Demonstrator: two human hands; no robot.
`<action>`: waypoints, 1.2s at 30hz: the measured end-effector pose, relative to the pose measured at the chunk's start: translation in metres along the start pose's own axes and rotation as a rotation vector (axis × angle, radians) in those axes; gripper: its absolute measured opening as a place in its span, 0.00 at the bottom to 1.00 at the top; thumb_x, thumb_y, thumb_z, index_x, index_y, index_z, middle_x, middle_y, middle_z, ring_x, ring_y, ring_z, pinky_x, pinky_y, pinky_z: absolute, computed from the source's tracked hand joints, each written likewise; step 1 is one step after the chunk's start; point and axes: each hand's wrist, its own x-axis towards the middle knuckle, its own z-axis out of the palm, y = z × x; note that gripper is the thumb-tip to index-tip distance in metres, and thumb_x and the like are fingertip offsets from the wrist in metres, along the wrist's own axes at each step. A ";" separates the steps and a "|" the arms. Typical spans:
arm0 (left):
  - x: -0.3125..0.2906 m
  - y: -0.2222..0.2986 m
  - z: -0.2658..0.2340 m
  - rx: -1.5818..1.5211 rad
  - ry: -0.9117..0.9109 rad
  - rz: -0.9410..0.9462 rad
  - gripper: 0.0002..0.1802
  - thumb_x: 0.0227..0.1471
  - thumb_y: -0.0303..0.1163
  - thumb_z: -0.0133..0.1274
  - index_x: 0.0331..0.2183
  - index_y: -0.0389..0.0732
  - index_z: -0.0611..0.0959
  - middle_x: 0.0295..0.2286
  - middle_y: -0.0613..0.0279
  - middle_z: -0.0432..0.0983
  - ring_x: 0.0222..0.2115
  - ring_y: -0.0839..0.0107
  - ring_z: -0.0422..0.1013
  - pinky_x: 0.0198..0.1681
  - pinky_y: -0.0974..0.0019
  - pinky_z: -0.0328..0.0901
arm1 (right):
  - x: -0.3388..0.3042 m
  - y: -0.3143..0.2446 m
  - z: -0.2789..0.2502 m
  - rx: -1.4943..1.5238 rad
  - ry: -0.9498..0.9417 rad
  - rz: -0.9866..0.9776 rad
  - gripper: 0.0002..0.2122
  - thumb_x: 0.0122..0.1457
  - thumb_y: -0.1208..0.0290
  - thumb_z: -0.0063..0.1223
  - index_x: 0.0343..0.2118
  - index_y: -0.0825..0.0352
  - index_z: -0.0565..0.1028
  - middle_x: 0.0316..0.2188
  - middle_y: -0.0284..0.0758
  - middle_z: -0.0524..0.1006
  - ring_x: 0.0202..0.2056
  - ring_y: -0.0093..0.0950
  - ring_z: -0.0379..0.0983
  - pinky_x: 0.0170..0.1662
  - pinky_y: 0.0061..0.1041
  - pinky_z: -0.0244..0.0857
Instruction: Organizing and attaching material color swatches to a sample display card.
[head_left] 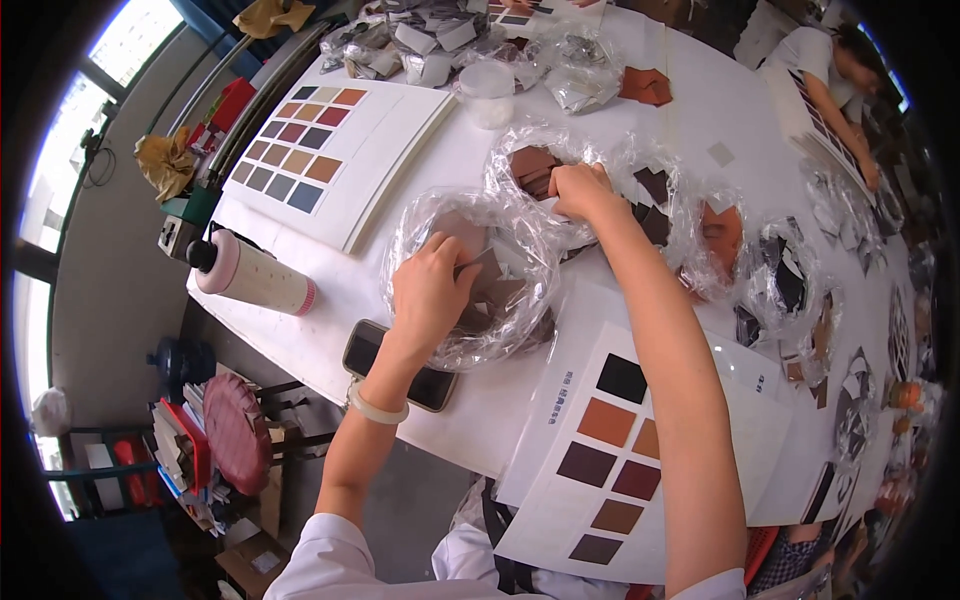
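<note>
My left hand (435, 285) is inside an open see-through plastic bag (535, 265) of taupe and brown swatches (497, 297). Its thumb and fingers pinch one small grey-brown swatch. Further off and to the right, my right hand (585, 192) reaches into a second plastic bag (497, 165) with reddish-brown swatches (532, 165). Its fingers are closed and point down, and their tips are hidden, so what they hold does not show. Under my right forearm lies a sample card (545, 520) with rows of black, orange and brown squares.
Left stand a pink bottle (255, 275) and a thick sample board (375, 150); a phone (430, 387) lies below my left wrist. More bags of orange swatches (720, 235) and black swatches (790, 280) line the right. A round tub (487, 95) stands behind. Another person (825, 75) works far right.
</note>
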 end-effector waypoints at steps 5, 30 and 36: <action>-0.009 0.003 -0.010 -0.050 0.091 -0.026 0.08 0.46 0.30 0.62 0.28 0.40 0.78 0.29 0.62 0.75 0.26 0.58 0.74 0.29 0.59 0.68 | -0.016 -0.012 -0.028 0.142 -0.250 -0.002 0.15 0.47 0.69 0.59 0.41 0.56 0.81 0.39 0.36 0.81 0.45 0.34 0.76 0.55 0.32 0.61; -0.075 0.016 -0.059 -0.411 0.199 -0.134 0.08 0.46 0.21 0.63 0.28 0.35 0.78 0.27 0.71 0.76 0.16 0.86 0.52 0.19 0.77 0.49 | -0.018 0.011 -0.023 0.322 -0.192 -0.342 0.17 0.44 0.77 0.64 0.40 0.65 0.80 0.36 0.41 0.82 0.38 0.37 0.79 0.44 0.32 0.71; -0.082 0.014 -0.059 -0.501 0.212 -0.151 0.08 0.46 0.21 0.64 0.27 0.36 0.79 0.24 0.72 0.74 0.16 0.86 0.52 0.18 0.77 0.49 | -0.024 0.034 -0.032 0.999 0.184 0.026 0.11 0.49 0.70 0.66 0.27 0.73 0.77 0.24 0.41 0.81 0.23 0.28 0.79 0.26 0.26 0.71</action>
